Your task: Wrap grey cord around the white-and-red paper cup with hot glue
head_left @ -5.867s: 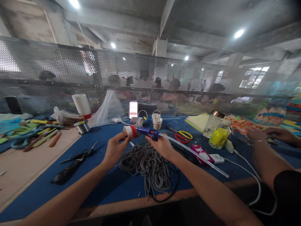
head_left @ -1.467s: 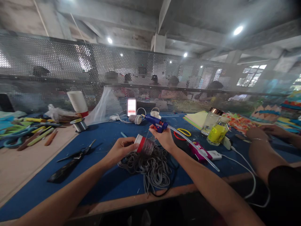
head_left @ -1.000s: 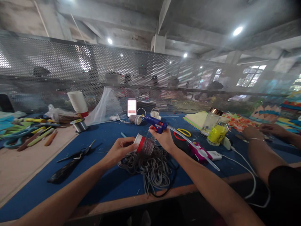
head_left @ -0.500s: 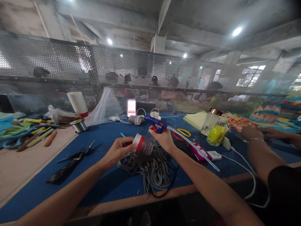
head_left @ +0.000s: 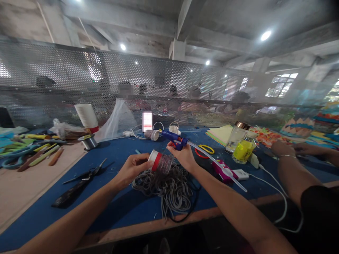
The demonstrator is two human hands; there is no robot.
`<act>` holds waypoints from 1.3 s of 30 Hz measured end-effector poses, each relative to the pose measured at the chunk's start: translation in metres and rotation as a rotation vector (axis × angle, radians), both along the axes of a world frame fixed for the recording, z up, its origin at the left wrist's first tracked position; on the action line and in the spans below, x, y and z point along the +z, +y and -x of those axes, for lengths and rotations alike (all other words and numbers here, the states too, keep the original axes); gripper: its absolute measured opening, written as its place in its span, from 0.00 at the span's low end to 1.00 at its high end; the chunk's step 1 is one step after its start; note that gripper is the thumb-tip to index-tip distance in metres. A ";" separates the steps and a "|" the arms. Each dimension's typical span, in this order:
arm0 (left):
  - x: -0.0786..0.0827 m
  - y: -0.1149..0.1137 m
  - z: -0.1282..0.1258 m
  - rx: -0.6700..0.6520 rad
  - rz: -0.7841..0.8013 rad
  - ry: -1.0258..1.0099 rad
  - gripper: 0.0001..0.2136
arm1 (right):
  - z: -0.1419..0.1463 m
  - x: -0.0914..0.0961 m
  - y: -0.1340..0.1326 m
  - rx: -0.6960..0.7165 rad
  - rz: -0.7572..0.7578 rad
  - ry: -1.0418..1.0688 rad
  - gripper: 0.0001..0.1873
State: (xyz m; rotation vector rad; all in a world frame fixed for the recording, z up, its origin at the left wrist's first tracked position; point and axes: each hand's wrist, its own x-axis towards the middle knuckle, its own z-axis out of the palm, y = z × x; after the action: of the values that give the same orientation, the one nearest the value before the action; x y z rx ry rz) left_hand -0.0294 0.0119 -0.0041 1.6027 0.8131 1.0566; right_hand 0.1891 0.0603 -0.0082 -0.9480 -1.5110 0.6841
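Observation:
My left hand (head_left: 135, 167) grips a paper cup (head_left: 158, 162) by its rim end, thumb and fingers closed on it. The cup lies on its side, with a red band near the rim and grey cord wound around the rest. In my right hand (head_left: 184, 155) is a blue glue gun (head_left: 173, 138), its nozzle pointing left and a long clear glue stick (head_left: 219, 165) sticking out of its back. The gun is above and to the right of the cup. Below both hands lies a loose heap of grey cord (head_left: 176, 194) on the blue table cover (head_left: 119, 211).
Black scissors (head_left: 82, 183) lie at left, near a wire spool (head_left: 89, 141) and stacked paper cups (head_left: 87, 116). A magenta power strip (head_left: 222, 171), a yellow bottle (head_left: 244, 150) and a glass jar (head_left: 235, 137) stand right. Another person's arm (head_left: 290, 173) reaches in at far right.
The cup has shifted very slightly left and appears sharper than before. My right hand keeps the glue gun in nearly the same place.

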 end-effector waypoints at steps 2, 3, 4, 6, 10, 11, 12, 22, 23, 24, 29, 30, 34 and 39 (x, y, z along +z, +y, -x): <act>0.000 0.000 0.000 -0.004 0.003 -0.005 0.10 | 0.000 0.001 0.000 0.006 -0.014 0.000 0.10; 0.001 -0.001 0.000 -0.008 0.006 -0.006 0.10 | 0.000 0.001 0.000 0.007 -0.020 0.003 0.10; 0.001 -0.001 0.000 -0.011 0.005 -0.008 0.09 | 0.000 0.001 -0.001 0.007 -0.023 0.008 0.10; 0.001 -0.001 0.000 -0.014 0.002 -0.013 0.09 | 0.000 0.002 -0.001 0.009 -0.018 0.016 0.10; 0.002 -0.002 0.000 -0.015 0.021 -0.028 0.10 | 0.002 0.001 -0.001 0.021 -0.003 0.014 0.10; 0.002 -0.002 0.000 -0.017 0.028 -0.033 0.10 | 0.002 0.001 0.000 0.021 -0.008 0.012 0.10; 0.002 -0.002 -0.001 -0.017 0.029 -0.038 0.10 | 0.002 0.001 0.000 0.020 -0.011 0.013 0.10; 0.004 -0.003 0.001 -0.019 0.063 -0.091 0.11 | 0.001 0.000 -0.001 0.075 0.032 0.028 0.11; 0.003 -0.003 0.001 -0.024 0.072 -0.100 0.11 | 0.001 0.001 -0.001 0.077 0.040 0.025 0.10; 0.003 -0.003 0.001 -0.030 0.080 -0.108 0.10 | 0.002 0.001 -0.002 0.077 0.047 0.022 0.10; 0.002 -0.001 0.001 -0.032 0.097 -0.147 0.10 | 0.002 0.003 -0.004 0.095 0.056 0.020 0.10; 0.002 -0.001 0.001 -0.029 0.104 -0.152 0.10 | 0.002 0.003 -0.004 0.101 0.059 0.022 0.10; 0.001 -0.001 0.001 -0.027 0.133 -0.172 0.11 | 0.002 0.004 -0.004 0.109 0.068 0.026 0.10; 0.000 -0.001 0.001 -0.021 0.116 -0.191 0.11 | 0.002 0.003 -0.003 0.112 0.088 0.025 0.10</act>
State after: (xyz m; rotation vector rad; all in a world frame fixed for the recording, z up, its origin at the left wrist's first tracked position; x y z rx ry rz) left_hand -0.0308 0.0110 -0.0040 1.3866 0.7140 1.1085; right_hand 0.1873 0.0571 -0.0047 -0.9219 -1.5306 0.8460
